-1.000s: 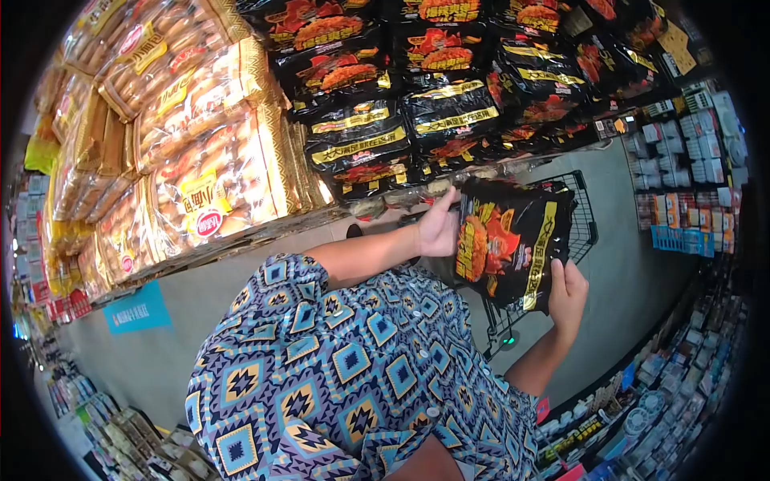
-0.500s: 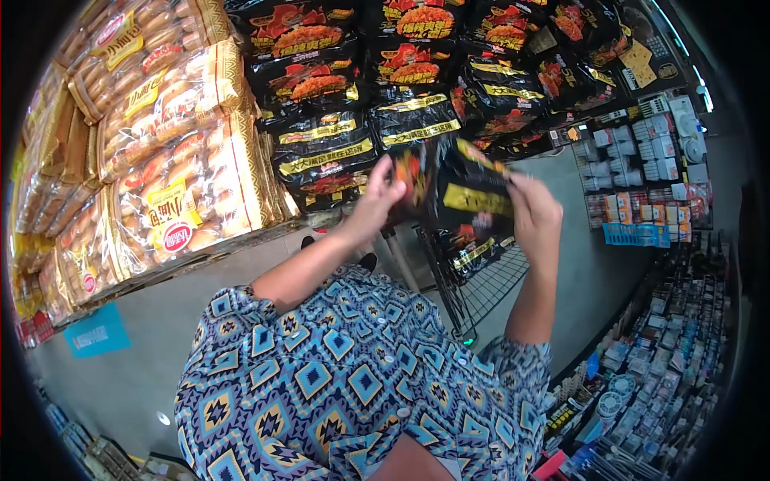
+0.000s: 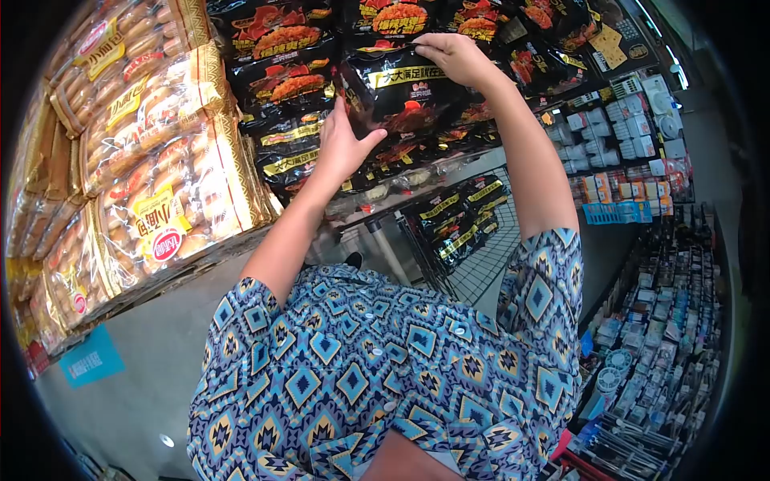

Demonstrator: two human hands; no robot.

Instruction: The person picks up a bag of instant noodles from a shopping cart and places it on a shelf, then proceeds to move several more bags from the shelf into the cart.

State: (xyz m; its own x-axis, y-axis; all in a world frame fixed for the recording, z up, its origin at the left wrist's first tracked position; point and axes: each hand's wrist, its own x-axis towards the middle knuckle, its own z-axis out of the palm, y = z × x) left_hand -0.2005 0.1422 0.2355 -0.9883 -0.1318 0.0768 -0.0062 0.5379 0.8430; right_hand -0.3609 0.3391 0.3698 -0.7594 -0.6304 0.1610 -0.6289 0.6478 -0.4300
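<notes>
A black pack of instant noodles [image 3: 409, 100] with a yellow printed band lies over the stacked noodle packs [image 3: 293, 84] on the display. My left hand [image 3: 346, 151] grips its lower left side, the thumb stretched along the near edge. At its far edge, my right hand [image 3: 455, 58] pinches the wrapper between thumb and fingers. Below the display stands a wire shopping cart [image 3: 485, 272]. Several similar black noodle packs [image 3: 455, 220] lie inside it.
Large gold-trimmed bags of small bread rolls [image 3: 160, 168] are piled on the left of the display. A blue sign [image 3: 92, 355] hangs at its lower edge. Hanging goods and a blue basket [image 3: 618, 213] stand at right, with crowded shelves [image 3: 658, 345] below.
Both hands have carried the noodle pack from above the cart up and away from me onto the display stack. The cart and the packs inside are now more visible.
</notes>
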